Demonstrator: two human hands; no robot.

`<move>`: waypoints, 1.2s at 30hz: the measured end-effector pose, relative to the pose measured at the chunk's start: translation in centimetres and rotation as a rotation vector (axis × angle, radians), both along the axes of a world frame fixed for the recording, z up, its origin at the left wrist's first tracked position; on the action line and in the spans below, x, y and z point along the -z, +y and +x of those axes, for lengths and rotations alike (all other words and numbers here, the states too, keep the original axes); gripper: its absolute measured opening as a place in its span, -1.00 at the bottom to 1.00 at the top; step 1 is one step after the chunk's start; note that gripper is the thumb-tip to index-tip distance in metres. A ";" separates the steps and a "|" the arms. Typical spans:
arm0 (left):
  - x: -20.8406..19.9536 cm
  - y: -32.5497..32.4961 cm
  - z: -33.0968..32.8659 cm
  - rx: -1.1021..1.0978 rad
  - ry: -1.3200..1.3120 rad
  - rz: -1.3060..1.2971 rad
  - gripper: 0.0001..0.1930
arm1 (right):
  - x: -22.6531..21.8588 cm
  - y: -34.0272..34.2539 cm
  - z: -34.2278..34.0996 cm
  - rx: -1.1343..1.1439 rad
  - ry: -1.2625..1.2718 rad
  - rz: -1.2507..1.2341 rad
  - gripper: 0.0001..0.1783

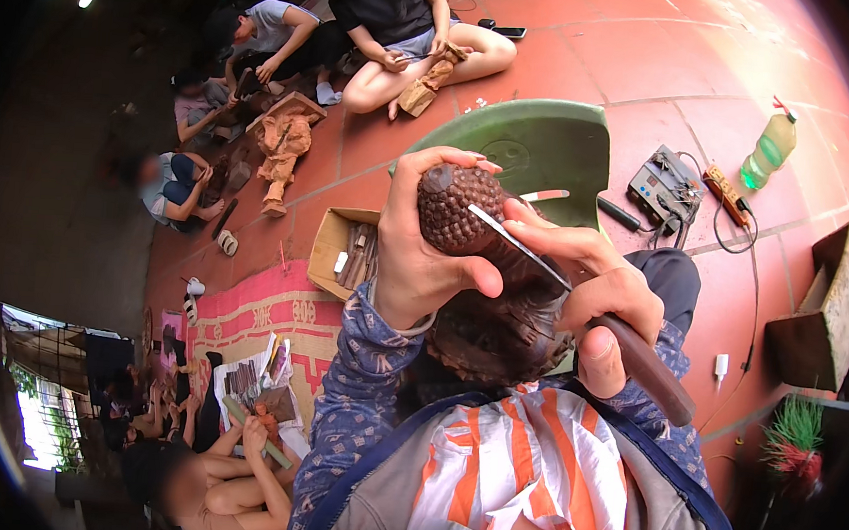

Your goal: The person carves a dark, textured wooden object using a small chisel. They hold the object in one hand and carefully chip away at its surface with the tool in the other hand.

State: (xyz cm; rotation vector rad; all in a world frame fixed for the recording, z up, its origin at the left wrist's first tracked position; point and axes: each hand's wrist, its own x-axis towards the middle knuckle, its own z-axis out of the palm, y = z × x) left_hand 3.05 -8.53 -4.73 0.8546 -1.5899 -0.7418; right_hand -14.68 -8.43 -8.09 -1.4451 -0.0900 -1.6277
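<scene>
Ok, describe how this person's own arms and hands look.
The left sleeve and right sleeve are blue, scattered with small pale motifs. The left hand and right hand are bare, with no gloves on.

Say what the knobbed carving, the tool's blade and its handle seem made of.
Carving: probably wood, low sheen, from its dark brown colour and crisp knobs. Blade: likely metal, a thin, straight, bright strip. Handle: perhaps wood, smooth and fairly matte; even brown, grain not discernible.

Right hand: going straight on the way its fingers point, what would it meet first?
Probably the bumpy brown knob; the tool in the right hand overlaps it in view, but depth is unclear.
</scene>
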 end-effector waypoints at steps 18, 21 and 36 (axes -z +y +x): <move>0.1 0.3 -0.5 -0.091 0.003 -0.051 -0.22 | -1.1 -0.9 -0.2 -0.037 0.090 0.022 -0.84; 0.2 0.3 -1.1 -0.101 0.052 -0.038 -0.23 | -1.1 -1.9 -0.5 -0.024 0.132 -0.087 -0.85; -0.4 0.4 -0.6 -0.122 -0.056 -0.082 -0.12 | -0.7 -2.4 -2.7 0.184 0.034 -0.015 -0.62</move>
